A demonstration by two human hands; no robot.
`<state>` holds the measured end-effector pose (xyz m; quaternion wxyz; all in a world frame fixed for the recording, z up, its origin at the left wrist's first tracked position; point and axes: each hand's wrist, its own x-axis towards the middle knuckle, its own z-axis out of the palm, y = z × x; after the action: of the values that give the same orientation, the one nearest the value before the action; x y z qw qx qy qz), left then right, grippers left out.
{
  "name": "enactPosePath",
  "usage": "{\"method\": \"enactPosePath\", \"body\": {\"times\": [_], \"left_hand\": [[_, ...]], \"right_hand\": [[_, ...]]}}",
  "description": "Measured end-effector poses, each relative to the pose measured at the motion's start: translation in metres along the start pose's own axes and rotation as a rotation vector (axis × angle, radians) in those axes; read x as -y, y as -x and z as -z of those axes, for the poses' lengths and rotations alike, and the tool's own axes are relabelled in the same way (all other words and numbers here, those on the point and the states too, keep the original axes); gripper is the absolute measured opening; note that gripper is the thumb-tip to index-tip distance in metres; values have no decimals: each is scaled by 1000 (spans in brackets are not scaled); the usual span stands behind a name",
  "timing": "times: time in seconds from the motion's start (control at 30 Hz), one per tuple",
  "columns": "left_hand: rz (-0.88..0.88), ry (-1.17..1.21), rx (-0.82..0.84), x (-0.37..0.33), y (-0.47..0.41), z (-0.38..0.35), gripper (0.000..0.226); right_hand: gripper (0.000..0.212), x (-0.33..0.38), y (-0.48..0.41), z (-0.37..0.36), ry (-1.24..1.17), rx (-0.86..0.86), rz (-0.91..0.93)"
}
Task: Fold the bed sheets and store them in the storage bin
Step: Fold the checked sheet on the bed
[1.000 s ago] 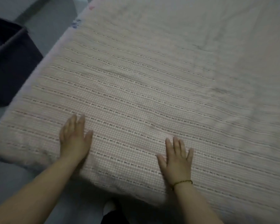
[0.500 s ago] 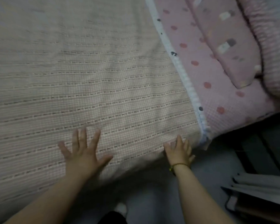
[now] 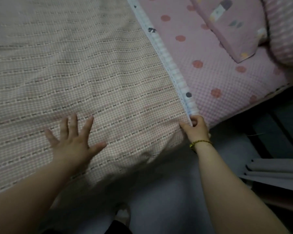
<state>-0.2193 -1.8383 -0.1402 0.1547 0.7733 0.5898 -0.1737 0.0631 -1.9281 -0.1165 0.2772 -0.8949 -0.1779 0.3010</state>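
A beige checked sheet (image 3: 91,73), crossed by rows of dark dashes, lies spread flat over a bed. It fills the left and centre of the frame, and its near edge hangs over the bedside toward the bottom. The sheet's lower right corner sits in the right hand (image 3: 195,128), just right of centre. The thumb lies on top of the cloth and the fingers curl round the edge, pinching the corner at the bedside. The rest of the sheet stretches away up and to the left of that grip.

The left hand (image 3: 73,142), lower left of centre, rests palm down on the sheet with fingers and thumb spread wide and straight. It lies near the sheet's near edge, well apart from the right hand.

A white ruffled strip (image 3: 166,56) with a few dark marks runs along the sheet's right edge, from the top centre of the frame diagonally down to the right hand. Right of the strip, a pink cover (image 3: 218,78) with red dots lies on the bed. A pink pillow (image 3: 227,26) with small coloured patches rests on it in the upper right, beside a pink checked bundle (image 3: 287,31) in the far upper right corner.

A yellow-green bracelet (image 3: 200,143) circles the right wrist. Grey floor (image 3: 167,191) shows at the bottom between the forearms, and pale grey boards (image 3: 277,173) lie at the lower right edge.
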Motion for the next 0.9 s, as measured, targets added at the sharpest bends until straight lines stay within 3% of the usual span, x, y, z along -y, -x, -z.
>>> {"method": "enactPosePath", "body": {"times": [0.27,0.37,0.5,0.7,0.77,0.83,0.9], "left_hand": [[33,-3,14,-5,-3,0,87],[34,21,19,-7,-7,1,88],[42,27,33,-4,-6,-1,98],[41,31,33,-5,-8,-1,92],[42,30,31,-5,-8,-2,89],[41,20,33,-5,-9,-3,89],[36,6,35,-4,-10,-4,89]], "right_hand": [[10,-11,8,-12,90,-205,282],[17,-14,13,-24,188,-193,371],[29,-14,4,-21,-94,-247,154],[28,-1,-12,-11,-216,-18,-105],[6,3,-15,-8,-161,54,-125],[21,6,-12,-8,-76,60,-100],[30,5,-8,-13,43,-63,-8]]}}
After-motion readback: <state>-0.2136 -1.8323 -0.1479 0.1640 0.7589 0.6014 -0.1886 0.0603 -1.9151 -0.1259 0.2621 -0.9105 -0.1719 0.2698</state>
